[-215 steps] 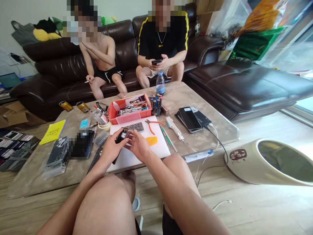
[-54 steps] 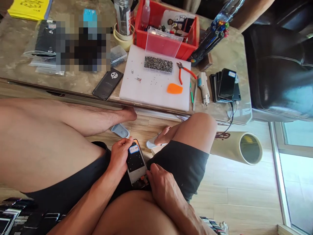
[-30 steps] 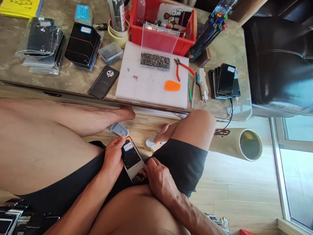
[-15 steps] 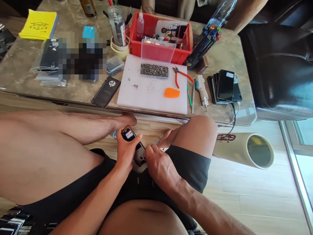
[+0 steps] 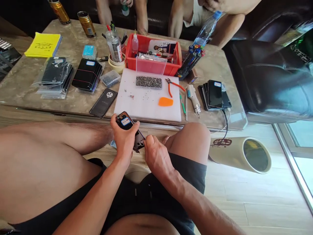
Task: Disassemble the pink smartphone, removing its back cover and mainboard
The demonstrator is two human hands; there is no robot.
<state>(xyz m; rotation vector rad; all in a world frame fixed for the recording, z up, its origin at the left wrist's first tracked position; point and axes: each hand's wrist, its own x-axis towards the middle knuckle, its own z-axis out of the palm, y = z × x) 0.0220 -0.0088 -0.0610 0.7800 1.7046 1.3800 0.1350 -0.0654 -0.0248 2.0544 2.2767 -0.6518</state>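
Observation:
An opened smartphone [image 5: 140, 139] with its back cover off tilts above my lap, its inner parts and a blue-edged white sticker showing. My left hand [image 5: 124, 138] is closed around its upper half, thumb along one edge. My right hand [image 5: 156, 155] is closed in a pinch at the phone's lower right edge; whatever lies between its fingertips is hidden. Beyond, on the table, a dark phone back cover [image 5: 103, 102] lies beside a white foam mat [image 5: 144, 111]. The mat bears an open box of small screws [image 5: 149, 82], an orange plastic pick [image 5: 165, 101] and red-handled cutters [image 5: 170, 89].
Right of the mat lie a green tool [image 5: 182, 104], tweezers [image 5: 186, 106] and an electric screwdriver [image 5: 194, 101]. Stacked phones with cables [image 5: 215, 94] sit farther right. A red bin [image 5: 154, 67] stands behind the mat. A beige waste bin [image 5: 228, 150] stands on the floor.
Both hands and the phone have risen slightly toward the table edge. The phone's lower end shows more clearly. The view has tilted up, bringing in more of the table's far side and people seated there.

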